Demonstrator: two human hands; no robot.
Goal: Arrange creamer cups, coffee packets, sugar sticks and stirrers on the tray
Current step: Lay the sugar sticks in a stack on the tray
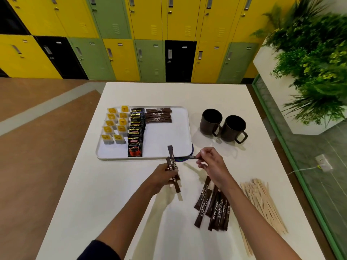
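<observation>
Both hands are busy just in front of the tray (169, 136).

The left hand (161, 177) grips a bunch of sugar sticks (172, 160) with curled fingers, and the right hand (212, 164) pinches one more stick (193, 157) by its end (most of it is hidden). On the tray sit creamer cups (115, 124) at the left, coffee packets (136, 132) beside them and a row of sugar sticks (158, 115) at the back. Loose sugar sticks (214, 207) and stirrers (262, 201) lie on the counter (112, 184) by the right arm. Two dark mugs (223, 124) stand right of the tray.
</observation>
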